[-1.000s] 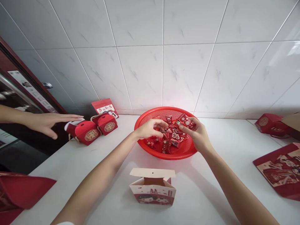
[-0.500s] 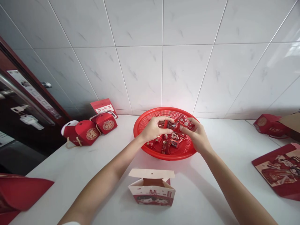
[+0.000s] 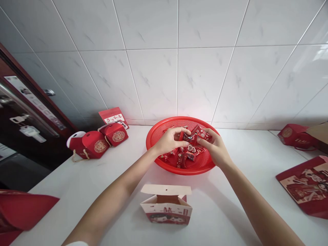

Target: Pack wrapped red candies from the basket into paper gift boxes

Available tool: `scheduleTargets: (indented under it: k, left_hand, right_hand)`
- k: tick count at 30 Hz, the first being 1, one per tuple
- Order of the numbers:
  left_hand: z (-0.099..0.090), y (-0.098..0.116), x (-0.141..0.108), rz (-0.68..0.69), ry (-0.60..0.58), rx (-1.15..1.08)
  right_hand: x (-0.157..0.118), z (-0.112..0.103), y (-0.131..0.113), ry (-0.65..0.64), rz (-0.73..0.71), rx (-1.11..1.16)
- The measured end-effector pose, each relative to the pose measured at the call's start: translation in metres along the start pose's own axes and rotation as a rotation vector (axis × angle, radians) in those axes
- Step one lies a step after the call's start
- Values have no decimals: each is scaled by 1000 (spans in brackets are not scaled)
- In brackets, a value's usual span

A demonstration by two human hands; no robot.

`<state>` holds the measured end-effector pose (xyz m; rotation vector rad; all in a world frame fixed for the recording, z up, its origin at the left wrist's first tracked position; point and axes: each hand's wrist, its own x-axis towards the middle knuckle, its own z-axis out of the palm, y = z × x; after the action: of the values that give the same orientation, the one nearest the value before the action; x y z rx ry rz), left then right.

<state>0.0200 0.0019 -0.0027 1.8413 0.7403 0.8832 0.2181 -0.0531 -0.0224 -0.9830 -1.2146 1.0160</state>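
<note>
Basket [image 3: 184, 171]: one, round, red plastic, perforated wall, smooth rim; at the middle of the counter's [image 3: 205, 208] far edge, near the tiled wall [image 3: 202, 82].

Wrapped sweets [image 3: 191, 156]: loose heap inside the basket; glossy red wrappers, some with white lettering or small flower prints.

Dark-red sweet [image 3: 186, 136]: shiny wrapper; pinched between thumb and fingers of the left hand [image 3: 167, 140], above the heap.

Dotted packet [image 3: 204, 134]: red, white round motifs; gripped by thumb and fingers of the right hand [image 3: 216, 148], opposite the left, over the basket's right side.

Open box [image 3: 169, 216]: cream and red card, printed figures, raised flap with a small hole; upright between basket and counter's near edge.

Domed boxes [image 3: 96, 145]: red, gold medallions; at the counter's far left corner.
</note>
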Motion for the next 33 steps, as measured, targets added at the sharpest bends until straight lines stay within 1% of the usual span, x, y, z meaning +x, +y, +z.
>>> scheduleTargets:
  k: [7,11,14,18,22,27,33]
  left_hand:
    - [2,-1,0,-20,16,-40]
    - [1,-2,0,-22,18,-19]
    - [0,-3,0,-33,-6,-18]
    - [1,-2,-1,-55,-60,-61]
    - [1,-2,0,-34,-21,-1]
    - [1,-3,2,-40,-45,80]
    - [1,1,3,-66,-56,80]
  right_hand:
    - [2,-2,3,-34,35,57]
    - [1,-1,-1,-43,27,13]
    - [-1,0,-4,-65,20,-27]
    - [-2,0,-5,-76,32,-25]
    - [-1,-1,-3,-94,26,-23]
    - [-1,-2,-1,-138,30,-34]
    - [-1,-2,-2,-169,5,-57]
